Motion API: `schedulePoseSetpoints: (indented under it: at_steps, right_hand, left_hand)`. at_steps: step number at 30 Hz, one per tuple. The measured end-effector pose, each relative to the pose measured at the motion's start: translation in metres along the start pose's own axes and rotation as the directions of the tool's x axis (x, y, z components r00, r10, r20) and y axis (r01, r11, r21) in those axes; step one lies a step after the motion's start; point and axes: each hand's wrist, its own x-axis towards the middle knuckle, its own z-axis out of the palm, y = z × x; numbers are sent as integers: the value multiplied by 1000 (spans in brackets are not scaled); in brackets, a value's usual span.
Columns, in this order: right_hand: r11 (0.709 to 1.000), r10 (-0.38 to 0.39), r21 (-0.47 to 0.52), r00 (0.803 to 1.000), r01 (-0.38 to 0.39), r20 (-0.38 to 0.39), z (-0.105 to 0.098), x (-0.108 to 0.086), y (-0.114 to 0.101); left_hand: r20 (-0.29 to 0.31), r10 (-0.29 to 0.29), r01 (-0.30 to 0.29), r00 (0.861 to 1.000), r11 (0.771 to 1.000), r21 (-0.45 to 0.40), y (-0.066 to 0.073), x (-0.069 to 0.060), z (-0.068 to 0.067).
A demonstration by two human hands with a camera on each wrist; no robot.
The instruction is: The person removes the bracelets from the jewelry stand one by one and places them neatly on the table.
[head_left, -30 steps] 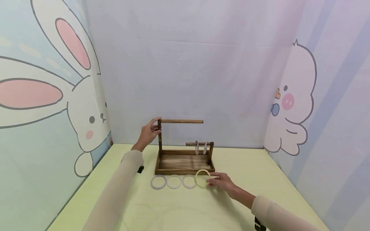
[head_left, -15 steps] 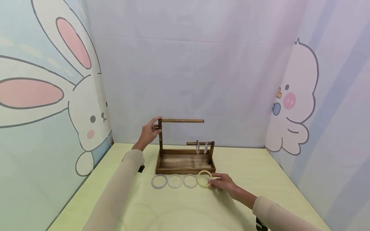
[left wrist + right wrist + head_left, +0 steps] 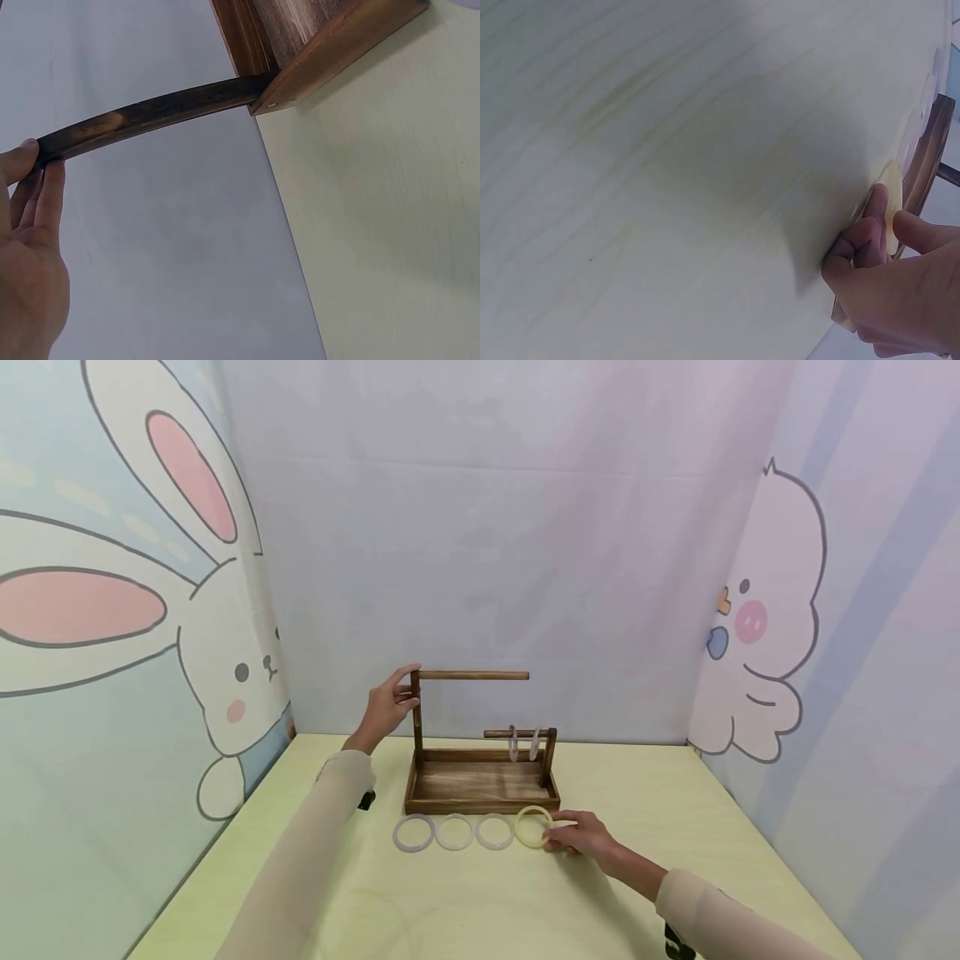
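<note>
My left hand (image 3: 386, 708) grips the top of the tall post (image 3: 417, 720) of a dark wooden rack; in the left wrist view the fingers and thumb of that hand (image 3: 34, 255) pinch the post (image 3: 150, 114). My right hand (image 3: 588, 838) pinches the right edge of a yellow ring (image 3: 517, 836) in front of the rack's tray (image 3: 480, 806). In the right wrist view, thumb and fingers of the hand (image 3: 900, 285) hold the yellow ring (image 3: 893, 202). Two pale rings, one at the middle (image 3: 513, 744) and one nearer the short post (image 3: 535, 744), hang on the lower bar.
Left of the yellow ring, a purplish ring (image 3: 397, 844), a whitish ring (image 3: 441, 842) and another pale ring (image 3: 482, 843) lie in a row on the yellow table (image 3: 450, 910). The rack's upper bar (image 3: 472, 676) carries no ring. A curtain (image 3: 480, 568) stands behind.
The yellow ring in my right hand has shifted slightly right and sits a little lower, nearer the table. The left hand keeps its grip on the post.
</note>
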Motion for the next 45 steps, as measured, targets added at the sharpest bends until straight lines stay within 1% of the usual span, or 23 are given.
schedulePoseSetpoints:
  at_steps: [4, 6, 15, 25, 30, 38, 45]
  right_hand:
    - [999, -24, -25, 999, 23, -29, 1, -4, -5]
    - [1000, -18, -19, 999, 18, -33, 1, -7, -7]
    - [998, -58, -19, 997, 56, -60, 0, -10, -4]
    - [999, -32, -45, 992, 27, -121, -1, -9, 0]
    - [998, -43, -45, 991, 37, -127, -1, -8, 1]
    - [999, -49, -18, 990, 47, -131, -1, -10, 1]
    - [998, -57, -17, 990, 55, -125, -2, -10, 0]
  left_hand:
    - [-2, -4, 4, 1000, 1000, 5, 1, 0, 0]
    - [0, -5, 5, 1000, 1000, 5, 1, 0, 0]
    - [7, -11, 11, 1000, 1000, 10, -1, 0, 0]
    - [0, -5, 5, 1000, 1000, 12, 0, 0, 1]
    - [-4, 4, -4, 1000, 1000, 16, 1, 0, 1]
    - [-6, 16, -16, 1000, 1000, 19, -1, 0, 2]
    - [-12, 0, 0, 1000, 1000, 20, 1, -1, 2]
